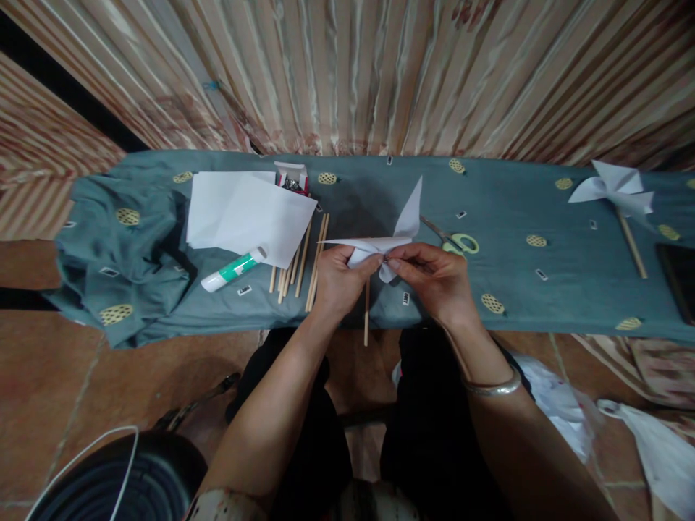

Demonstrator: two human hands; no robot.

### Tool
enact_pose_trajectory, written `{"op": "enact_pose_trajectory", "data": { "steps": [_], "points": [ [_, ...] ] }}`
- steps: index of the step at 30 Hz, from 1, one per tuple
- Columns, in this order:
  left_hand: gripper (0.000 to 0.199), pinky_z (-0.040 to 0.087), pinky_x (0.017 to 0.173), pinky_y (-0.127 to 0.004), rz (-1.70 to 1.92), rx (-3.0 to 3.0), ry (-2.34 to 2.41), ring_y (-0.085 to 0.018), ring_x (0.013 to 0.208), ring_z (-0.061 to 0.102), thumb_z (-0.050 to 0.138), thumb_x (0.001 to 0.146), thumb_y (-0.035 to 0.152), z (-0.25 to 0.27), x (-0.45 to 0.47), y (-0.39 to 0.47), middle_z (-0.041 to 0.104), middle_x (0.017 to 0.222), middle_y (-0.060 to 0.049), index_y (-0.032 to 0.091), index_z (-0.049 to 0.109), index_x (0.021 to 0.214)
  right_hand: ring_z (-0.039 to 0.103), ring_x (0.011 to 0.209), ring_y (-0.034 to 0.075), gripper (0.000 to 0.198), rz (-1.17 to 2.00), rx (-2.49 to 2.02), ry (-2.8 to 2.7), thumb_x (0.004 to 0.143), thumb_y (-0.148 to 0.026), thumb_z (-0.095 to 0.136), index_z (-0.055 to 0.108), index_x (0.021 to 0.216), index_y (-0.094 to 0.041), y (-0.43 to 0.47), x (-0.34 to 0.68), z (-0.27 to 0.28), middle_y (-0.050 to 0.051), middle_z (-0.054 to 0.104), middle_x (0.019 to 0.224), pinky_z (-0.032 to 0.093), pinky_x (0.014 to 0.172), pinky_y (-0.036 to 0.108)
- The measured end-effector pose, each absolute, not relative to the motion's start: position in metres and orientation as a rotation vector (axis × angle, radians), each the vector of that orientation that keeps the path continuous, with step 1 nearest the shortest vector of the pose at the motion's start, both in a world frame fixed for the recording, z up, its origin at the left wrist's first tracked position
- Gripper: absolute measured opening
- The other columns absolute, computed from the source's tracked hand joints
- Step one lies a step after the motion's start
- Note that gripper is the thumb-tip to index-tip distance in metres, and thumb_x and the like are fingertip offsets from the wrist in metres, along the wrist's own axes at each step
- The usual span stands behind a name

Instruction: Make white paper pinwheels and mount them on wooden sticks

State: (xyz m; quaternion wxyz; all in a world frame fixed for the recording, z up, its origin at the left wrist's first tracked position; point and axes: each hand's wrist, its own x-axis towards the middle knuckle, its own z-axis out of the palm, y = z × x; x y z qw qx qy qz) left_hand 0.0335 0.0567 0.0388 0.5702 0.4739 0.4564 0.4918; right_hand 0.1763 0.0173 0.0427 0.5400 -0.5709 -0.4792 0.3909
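Forearms (266,405) lead to left hand (343,282) and right hand (437,282), fingers pinching paper (408,217); an open box (292,171) holds shiny bits (292,185).

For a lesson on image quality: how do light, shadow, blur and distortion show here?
Head view throughout: dim light; soft shadow on the teal patterned cloth beyond the left hand and right hand; glint on the silver metal bangle; striped pleated curtain fanning outward, perhaps lens distortion; contents of the small red-and-white box too blurred to identify.
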Motion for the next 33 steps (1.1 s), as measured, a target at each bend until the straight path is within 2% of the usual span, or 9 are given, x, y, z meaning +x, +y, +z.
{"op": "enact_pose_trajectory", "data": {
  "steps": [13, 18, 22, 27, 33],
  "points": [
    [0.015, 0.05, 0.063, -0.027, 1.178, 1.151, 1.085, -0.016, 0.064, 0.064, 0.079, 0.063, 0.024, 0.038, 0.0321, 0.0555, 0.075, 0.073, -0.002, 0.016, 0.078, 0.075, 0.062, 0.066, 0.014, 0.015, 0.987, -1.35, -1.121, 0.07, -0.034, 0.079, 0.072, 0.077, -0.022, 0.0174, 0.1757, 0.0427, -0.001, 0.071, 0.074, 0.054, 0.067, 0.03],
    [0.011, 0.052, 0.066, -0.028, 1.192, 1.244, 1.108, -0.018, 0.069, 0.067, 0.077, 0.065, 0.023, 0.0392, 0.0317, 0.0552, 0.077, 0.079, -0.004, 0.018, 0.078, 0.074, 0.063, 0.066, 0.014, 0.018, 1.022, -1.351, -1.095, 0.068, -0.036, 0.081, 0.071, 0.075, -0.022, 0.0179, 0.1747, 0.0427, -0.001, 0.071, 0.073, 0.053, 0.068, 0.03],
    [0.01, 0.051, 0.064, -0.027, 1.194, 1.319, 1.104, -0.018, 0.069, 0.068, 0.072, 0.066, 0.019, 0.0409, 0.032, 0.0533, 0.077, 0.077, -0.002, 0.019, 0.078, 0.074, 0.064, 0.067, 0.015, 0.023, 1.048, -1.342, -1.078, 0.068, -0.042, 0.082, 0.071, 0.074, -0.022, 0.0188, 0.1748, 0.0414, -0.001, 0.071, 0.071, 0.053, 0.067, 0.03],
    [0.014, 0.05, 0.059, -0.025, 1.157, 1.303, 1.045, -0.016, 0.065, 0.067, 0.077, 0.064, 0.023, 0.0419, 0.0322, 0.0528, 0.076, 0.074, -0.002, 0.018, 0.078, 0.077, 0.066, 0.072, 0.016, 0.024, 1.087, -1.313, -1.01, 0.066, -0.042, 0.083, 0.071, 0.074, -0.022, 0.0197, 0.1757, 0.0377, 0.0, 0.073, 0.075, 0.055, 0.071, 0.031],
    [0.012, 0.048, 0.057, -0.024, 1.154, 1.225, 1.085, -0.015, 0.061, 0.063, 0.076, 0.063, 0.019, 0.0395, 0.0328, 0.0551, 0.075, 0.07, 0.0, 0.018, 0.077, 0.074, 0.068, 0.073, 0.017, 0.026, 1.109, -1.302, -0.972, 0.066, -0.044, 0.083, 0.072, 0.076, -0.023, 0.02, 0.1745, 0.0352, 0.0, 0.074, 0.078, 0.057, 0.074, 0.032]
  ]
}}
